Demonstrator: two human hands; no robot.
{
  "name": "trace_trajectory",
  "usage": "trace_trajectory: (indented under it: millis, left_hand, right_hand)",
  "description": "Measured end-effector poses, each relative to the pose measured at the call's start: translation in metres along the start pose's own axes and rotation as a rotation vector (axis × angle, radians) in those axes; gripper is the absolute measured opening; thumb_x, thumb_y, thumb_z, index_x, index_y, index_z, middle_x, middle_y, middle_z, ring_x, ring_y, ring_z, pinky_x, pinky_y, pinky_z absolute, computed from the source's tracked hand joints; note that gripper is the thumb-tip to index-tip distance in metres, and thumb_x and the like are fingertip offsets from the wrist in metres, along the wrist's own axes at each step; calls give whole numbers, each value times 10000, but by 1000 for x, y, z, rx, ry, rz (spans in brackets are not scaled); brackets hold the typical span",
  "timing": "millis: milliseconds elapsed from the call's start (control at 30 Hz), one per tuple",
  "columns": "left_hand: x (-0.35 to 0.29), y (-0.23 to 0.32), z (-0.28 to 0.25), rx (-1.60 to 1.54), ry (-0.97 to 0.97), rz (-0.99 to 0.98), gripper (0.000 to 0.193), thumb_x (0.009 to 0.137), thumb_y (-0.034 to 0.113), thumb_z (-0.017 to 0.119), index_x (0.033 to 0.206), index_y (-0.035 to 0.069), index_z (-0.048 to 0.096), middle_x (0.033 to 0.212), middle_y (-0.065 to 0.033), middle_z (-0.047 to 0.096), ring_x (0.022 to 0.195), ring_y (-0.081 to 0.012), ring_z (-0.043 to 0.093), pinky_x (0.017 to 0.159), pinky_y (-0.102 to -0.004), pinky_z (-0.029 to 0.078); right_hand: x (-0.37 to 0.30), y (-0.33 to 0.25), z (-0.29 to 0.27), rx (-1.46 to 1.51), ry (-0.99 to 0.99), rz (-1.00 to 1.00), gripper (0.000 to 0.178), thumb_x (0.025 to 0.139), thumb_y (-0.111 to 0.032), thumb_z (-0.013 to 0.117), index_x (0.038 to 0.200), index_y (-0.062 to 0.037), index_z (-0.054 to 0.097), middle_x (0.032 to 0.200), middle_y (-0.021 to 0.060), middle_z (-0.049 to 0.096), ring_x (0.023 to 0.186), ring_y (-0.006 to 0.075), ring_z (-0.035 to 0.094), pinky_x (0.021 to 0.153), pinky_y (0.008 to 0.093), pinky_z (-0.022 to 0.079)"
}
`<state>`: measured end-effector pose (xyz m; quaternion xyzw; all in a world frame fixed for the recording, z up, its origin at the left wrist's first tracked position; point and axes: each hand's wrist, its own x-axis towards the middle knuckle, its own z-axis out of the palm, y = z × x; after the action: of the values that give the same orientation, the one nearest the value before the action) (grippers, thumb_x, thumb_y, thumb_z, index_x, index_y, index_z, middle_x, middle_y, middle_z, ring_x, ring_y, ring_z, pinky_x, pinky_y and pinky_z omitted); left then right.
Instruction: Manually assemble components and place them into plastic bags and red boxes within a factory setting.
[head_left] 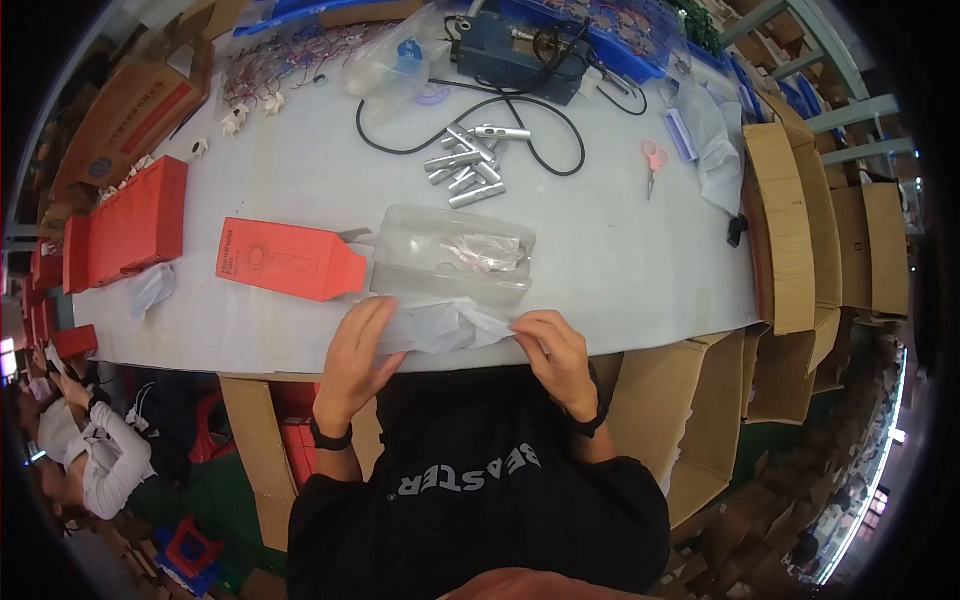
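Observation:
A thin clear plastic bag [445,325] lies at the near edge of the white table [620,250]. My left hand [358,350] rests flat on the bag's left end, fingers together. My right hand [553,352] pinches the bag's right end between thumb and fingers. Just beyond the bag sits a clear plastic tray [455,253] with a small wrapped item inside. An orange-red carton [290,258] lies flat to the left of the tray.
Several silver cylinders [467,165] lie mid-table beside a black cable [470,110] and a dark device [505,55]. Pink scissors [654,160] are at the right. Stacked red boxes [135,220] stand left. Cardboard boxes [790,230] line the right edge. Another person [85,440] sits at lower left.

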<state>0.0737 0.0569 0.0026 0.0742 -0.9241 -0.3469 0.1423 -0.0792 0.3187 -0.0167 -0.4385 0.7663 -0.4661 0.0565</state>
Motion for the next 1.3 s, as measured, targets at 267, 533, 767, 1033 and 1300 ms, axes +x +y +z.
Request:
trace_trajectory:
  millis: [267,533,767,1033,1300]
  left_hand:
    - [-13,-14,-2,-150,39,-90,612,759,-118,733,1346,-1,610,1316,-200,651,1146,-350,663,951,-377,537]
    - [-28,-33,5,-236,129,-313,317,838,-128,630,1123,-25,721,1074,-169,758,950,-259,738,860,-314,553]
    - [-29,-37,3,-246,189,-272,226,841,-146,599,1006,-53,723,1017,-150,766,891,-220,730,806,-292,547]
    - [-46,-36,1,-271,243,-299,224,835,-116,644,1030,-39,719,1007,-134,756,925,-222,721,807,-303,543]
    - [-36,-9,24,-380,360,-434,370,810,-91,698,1170,-10,685,1110,-146,727,1014,-257,701,895,-339,533]
  right_hand:
    - [-4,-12,26,705,636,628,91,911,35,680,999,17,673,951,115,703,832,165,700,702,290,560]
    - [-14,1,27,-51,37,223,336,877,3,724,1195,19,615,1195,169,659,940,275,697,780,334,561]
    - [0,-12,27,-79,-24,176,439,773,-43,807,1184,-12,657,1264,139,603,1035,345,637,838,391,542]
    - [0,-14,17,-42,-83,89,481,757,-11,804,1214,5,655,1158,156,644,993,333,647,863,358,539]
    - [-13,-18,29,520,-104,651,428,849,-40,775,1251,0,633,1116,99,687,994,216,670,877,339,525]
